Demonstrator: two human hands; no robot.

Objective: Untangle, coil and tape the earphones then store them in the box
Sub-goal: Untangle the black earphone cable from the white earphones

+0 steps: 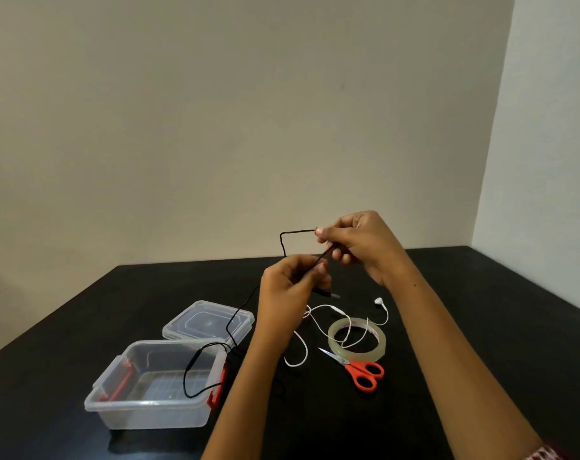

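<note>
Both hands are raised above the black table [464,293] with black earphones [283,242] between them. My right hand [358,247] pinches the cable at the top of a loop. Lower and to the left, my left hand [292,283] pinches the same cable, and its plug end pokes out to the right. The rest of the black cable trails down over the clear plastic box [156,386], which stands open with red latches. White earphones [345,322] lie loose on the table, partly draped over the roll of clear tape [356,338].
The box's clear lid [209,322] lies flat just behind the box. Orange-handled scissors [358,368] lie in front of the tape roll. A pale wall stands close behind the table, with a corner at the right.
</note>
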